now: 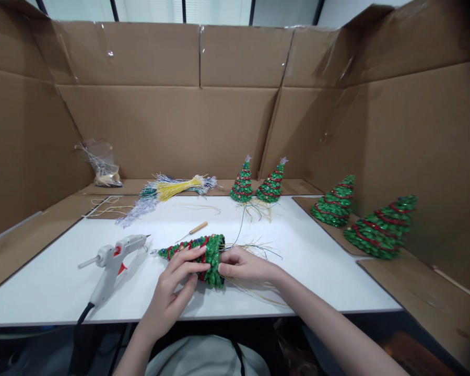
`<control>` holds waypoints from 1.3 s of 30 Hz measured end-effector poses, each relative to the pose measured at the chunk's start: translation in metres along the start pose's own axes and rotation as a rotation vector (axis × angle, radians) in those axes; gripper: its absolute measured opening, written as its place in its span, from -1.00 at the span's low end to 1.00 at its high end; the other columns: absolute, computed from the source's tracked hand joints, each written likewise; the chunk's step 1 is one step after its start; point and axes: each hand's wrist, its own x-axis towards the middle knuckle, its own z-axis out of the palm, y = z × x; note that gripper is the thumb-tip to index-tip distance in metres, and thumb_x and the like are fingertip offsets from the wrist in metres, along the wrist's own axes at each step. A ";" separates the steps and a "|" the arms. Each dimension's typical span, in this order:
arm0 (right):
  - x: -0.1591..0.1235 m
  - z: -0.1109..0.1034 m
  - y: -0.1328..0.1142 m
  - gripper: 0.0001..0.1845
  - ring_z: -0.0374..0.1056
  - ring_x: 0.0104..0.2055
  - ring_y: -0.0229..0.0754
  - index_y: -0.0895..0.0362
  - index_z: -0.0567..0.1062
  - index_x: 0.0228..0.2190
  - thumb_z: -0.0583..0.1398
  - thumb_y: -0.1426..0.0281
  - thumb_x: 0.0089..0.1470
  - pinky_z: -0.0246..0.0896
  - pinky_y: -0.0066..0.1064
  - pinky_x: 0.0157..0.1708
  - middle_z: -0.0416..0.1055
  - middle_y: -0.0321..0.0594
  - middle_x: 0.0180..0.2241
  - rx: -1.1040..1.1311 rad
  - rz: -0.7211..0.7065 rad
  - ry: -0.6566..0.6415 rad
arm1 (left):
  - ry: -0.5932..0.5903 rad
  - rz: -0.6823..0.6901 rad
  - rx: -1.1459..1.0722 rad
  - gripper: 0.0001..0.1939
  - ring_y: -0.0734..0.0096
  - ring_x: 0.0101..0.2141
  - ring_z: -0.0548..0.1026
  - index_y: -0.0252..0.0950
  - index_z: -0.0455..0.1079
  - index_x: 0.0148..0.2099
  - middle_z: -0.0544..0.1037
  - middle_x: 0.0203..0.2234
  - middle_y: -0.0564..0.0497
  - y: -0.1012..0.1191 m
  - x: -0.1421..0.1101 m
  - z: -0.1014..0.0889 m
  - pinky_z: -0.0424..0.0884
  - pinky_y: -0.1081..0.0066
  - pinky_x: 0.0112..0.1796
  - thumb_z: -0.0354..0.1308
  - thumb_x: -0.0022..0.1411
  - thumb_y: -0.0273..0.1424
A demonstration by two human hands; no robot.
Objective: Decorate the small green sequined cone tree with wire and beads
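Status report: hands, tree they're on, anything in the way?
Left hand laid over the tree, which lies on its side, tip left. Right hand at its base, near loose wires. Awl just beyond, glue gun left; neither seems to block.

Includes five green trees (332,202) in all: one lying tree (214,256), two back trees (241,184) and two right-side trees (382,228). Counts two star toppers (284,160) on the back pair. Also comprises one left hand (167,286), one right hand (245,265), one glue gun (112,267), one wooden-handled awl (198,227), one clear plastic bag (105,166) and one yellow bundle (175,188). Shows loose strands (254,246) too numerous to count.
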 end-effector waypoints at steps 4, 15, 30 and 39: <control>0.000 0.000 -0.001 -0.49 -0.06 -0.54 -0.38 0.22 0.32 -0.59 0.13 0.02 0.08 -0.07 -0.52 -0.54 0.06 -0.39 -0.60 -0.005 0.001 -0.005 | 0.001 -0.004 0.003 -0.65 0.24 0.15 0.28 -0.09 0.37 0.07 0.35 0.14 -0.03 0.001 -0.001 -0.001 0.16 0.18 0.15 -0.03 0.32 -0.51; 0.000 0.001 -0.003 -0.46 -0.04 -0.53 -0.38 0.23 0.33 -0.58 0.12 -0.02 0.06 -0.10 -0.52 -0.55 0.07 -0.39 -0.60 -0.022 0.012 0.005 | -0.008 -0.004 -0.004 -0.64 0.27 0.16 0.26 -0.09 0.36 0.07 0.34 0.14 -0.01 -0.001 -0.001 -0.001 0.13 0.19 0.17 -0.04 0.32 -0.52; 0.000 0.001 -0.001 -0.48 -0.03 -0.52 -0.37 0.23 0.34 -0.58 0.14 0.01 0.07 -0.07 -0.53 -0.54 0.09 -0.37 -0.59 -0.007 0.004 0.008 | -0.011 -0.005 -0.007 -0.65 0.28 0.16 0.26 -0.09 0.36 0.06 0.33 0.15 0.00 0.001 0.000 0.000 0.09 0.21 0.17 -0.04 0.32 -0.53; 0.000 0.001 -0.001 -0.49 -0.02 -0.52 -0.38 0.24 0.36 -0.57 0.13 0.03 0.09 -0.05 -0.54 -0.53 0.10 -0.37 -0.59 -0.016 -0.016 0.005 | -0.006 0.005 -0.007 -0.64 0.29 0.15 0.26 -0.08 0.35 0.06 0.32 0.14 0.00 0.000 0.000 0.000 0.12 0.22 0.15 -0.04 0.32 -0.56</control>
